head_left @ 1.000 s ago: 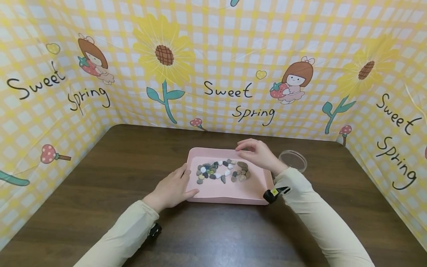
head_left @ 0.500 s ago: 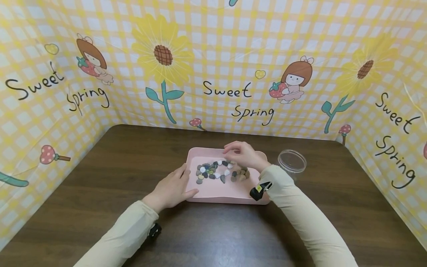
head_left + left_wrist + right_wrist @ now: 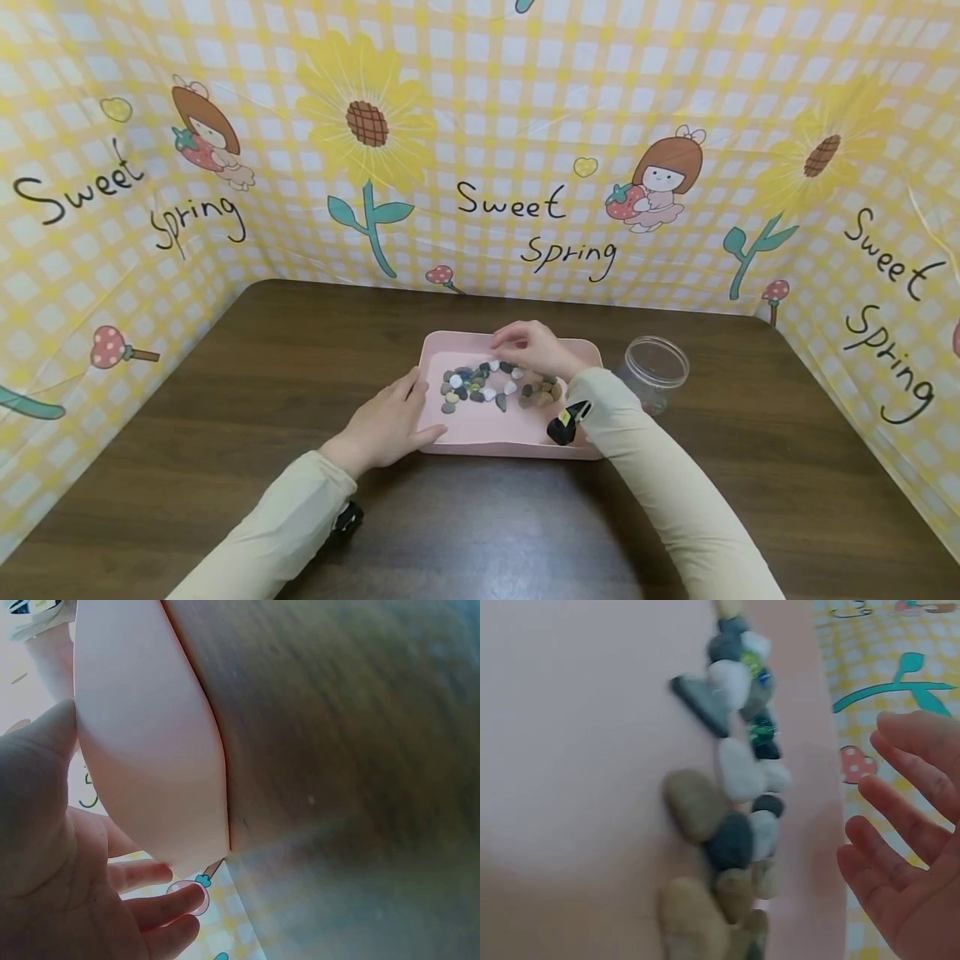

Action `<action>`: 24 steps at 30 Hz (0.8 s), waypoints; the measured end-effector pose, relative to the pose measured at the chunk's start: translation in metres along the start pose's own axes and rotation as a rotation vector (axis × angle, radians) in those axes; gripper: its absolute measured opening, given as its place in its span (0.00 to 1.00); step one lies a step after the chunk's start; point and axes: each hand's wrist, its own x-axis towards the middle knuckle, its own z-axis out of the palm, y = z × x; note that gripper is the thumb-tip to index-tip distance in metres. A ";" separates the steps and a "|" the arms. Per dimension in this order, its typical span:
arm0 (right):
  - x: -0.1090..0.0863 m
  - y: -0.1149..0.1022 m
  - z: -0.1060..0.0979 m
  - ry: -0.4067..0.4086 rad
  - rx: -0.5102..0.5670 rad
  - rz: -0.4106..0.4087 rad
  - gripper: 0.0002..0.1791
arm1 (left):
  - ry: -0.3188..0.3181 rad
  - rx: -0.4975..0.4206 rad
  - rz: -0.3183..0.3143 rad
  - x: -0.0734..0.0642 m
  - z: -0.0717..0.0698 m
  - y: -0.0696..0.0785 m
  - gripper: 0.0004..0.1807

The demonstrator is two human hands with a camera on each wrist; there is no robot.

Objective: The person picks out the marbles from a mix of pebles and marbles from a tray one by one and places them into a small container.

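Observation:
A pink tray (image 3: 487,435) holds several pebbles and glass beads, laid in an outline. Dark and white pebbles with green and yellow beads (image 3: 474,386) sit at the left. Brown pebbles (image 3: 546,393) cluster at the right, partly behind my right wrist. My left hand (image 3: 382,423) rests along the tray's left side; its thumb touches the rim and its fingers are extended, as the left wrist view shows. Over the tray's back part hovers my right hand (image 3: 536,348). In the right wrist view its fingers (image 3: 889,859) are loosely bent and apart from the pebbles, with nothing visible between them.
A clear jar (image 3: 657,367) stands right of the tray, partly behind the right sleeve (image 3: 630,433). Brown wood tabletop (image 3: 337,333) surrounds the tray. A yellow checked cloth (image 3: 510,100) forms walls at the back and both sides.
My right hand has moved left from the tray's back right corner to above its back middle, showing more of the jar. My left hand keeps its place on the tray.

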 end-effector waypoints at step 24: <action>0.008 0.010 0.025 -0.115 -0.184 -0.029 0.06 | 0.017 -0.007 0.017 -0.001 0.001 0.000 0.42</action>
